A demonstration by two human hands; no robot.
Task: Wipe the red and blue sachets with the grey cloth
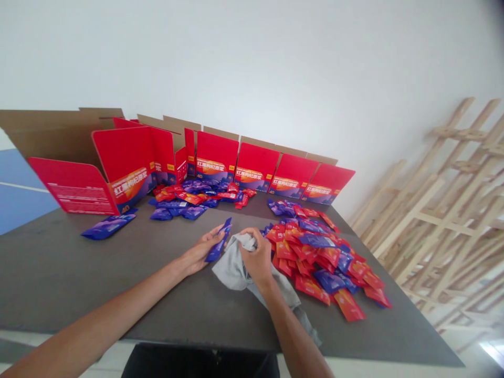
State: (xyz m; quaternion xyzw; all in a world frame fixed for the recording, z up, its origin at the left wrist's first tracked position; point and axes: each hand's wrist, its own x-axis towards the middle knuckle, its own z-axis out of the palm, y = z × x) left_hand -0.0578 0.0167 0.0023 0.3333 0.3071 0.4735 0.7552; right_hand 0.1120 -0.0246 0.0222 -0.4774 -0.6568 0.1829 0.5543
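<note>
In the head view my left hand (202, 251) is closed on a blue-purple sachet (219, 242), held tilted above the grey table. Just to its right, my right hand (256, 257) grips a light grey cloth (232, 268). The cloth is bunched at my fingers, and its loose end trails under my right forearm onto the table. Right beside that hand lies a large pile of red and blue sachets (311, 254). A smaller mixed pile (197, 197) lies farther back, in front of the boxes.
Several open red cartons (255, 165) with raised flaps line the back of the table (165, 304). A larger open carton (79, 184) stands at the left, with one blue sachet (108, 227) before it. Wooden frames (444, 210) lean against the wall at right.
</note>
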